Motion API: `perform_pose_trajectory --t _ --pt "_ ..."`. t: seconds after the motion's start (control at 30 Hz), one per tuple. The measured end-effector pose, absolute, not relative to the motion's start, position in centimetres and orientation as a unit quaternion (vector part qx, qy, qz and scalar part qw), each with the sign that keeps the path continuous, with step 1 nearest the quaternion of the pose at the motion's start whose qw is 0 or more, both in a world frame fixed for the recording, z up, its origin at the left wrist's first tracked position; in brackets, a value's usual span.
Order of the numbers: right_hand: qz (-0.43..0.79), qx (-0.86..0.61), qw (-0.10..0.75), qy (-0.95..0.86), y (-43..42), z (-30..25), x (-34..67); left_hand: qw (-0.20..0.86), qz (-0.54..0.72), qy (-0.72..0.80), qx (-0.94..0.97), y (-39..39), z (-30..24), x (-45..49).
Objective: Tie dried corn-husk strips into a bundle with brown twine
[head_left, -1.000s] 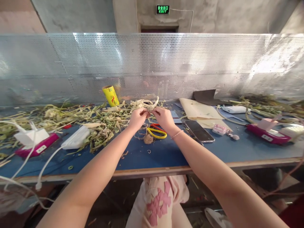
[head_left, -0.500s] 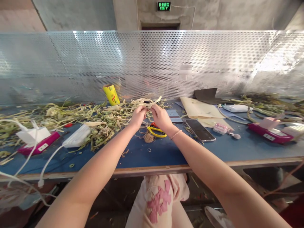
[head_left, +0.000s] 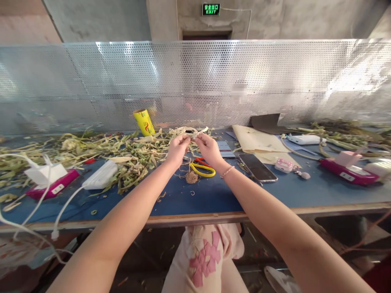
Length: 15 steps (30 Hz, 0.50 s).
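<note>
My left hand (head_left: 178, 149) and my right hand (head_left: 208, 149) meet over the middle of the blue table, fingertips pinched close together. Between them they grip a pale dried plant strip (head_left: 201, 132), one end of which sticks out past my right fingers. The exact spot where the fingertips press is too small to make out. Just below my hands lie scissors with yellow and red handles (head_left: 203, 169), partly behind my right hand. A small ball of brown twine (head_left: 192, 176) rests against them. Dried stalks and leaves (head_left: 134, 171) spread to the left of my left hand.
A yellow cardboard tube (head_left: 144, 123) stands at the back against a perforated metal screen (head_left: 122, 81). To the right lie a phone (head_left: 257, 167), brown paper (head_left: 258, 140) and a pink earphone case (head_left: 284, 165). Magenta power strips (head_left: 348, 173) with white cables sit at both sides.
Both hands stay together at the same spot, with only slight finger movement around the plant strip. Its protruding end now lies lower and flatter. The view has shifted very slightly.
</note>
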State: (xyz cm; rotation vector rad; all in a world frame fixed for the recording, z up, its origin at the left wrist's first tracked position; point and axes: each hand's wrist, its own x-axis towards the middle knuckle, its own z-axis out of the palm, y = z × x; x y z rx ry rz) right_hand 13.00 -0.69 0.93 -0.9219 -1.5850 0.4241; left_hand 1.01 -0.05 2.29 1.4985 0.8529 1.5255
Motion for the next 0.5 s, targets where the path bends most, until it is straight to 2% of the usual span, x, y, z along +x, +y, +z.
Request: perform_pose_trajectory --t 0.23,0.37,0.5 --pt "0.201 -0.378 0.588 -0.686 -0.6 1.0 13.3 0.226 0.595 0.349 0.688 1.0 1.6 0.1" --pt "0.194 -0.389 0.564 -0.703 -0.7 1.2 13.6 0.194 0.572 0.364 0.709 1.0 1.7 0.0" --pt "0.244 -0.397 0.541 -0.7 -0.5 1.2 13.6 0.188 0.536 0.404 0.717 1.2 1.6 -0.1"
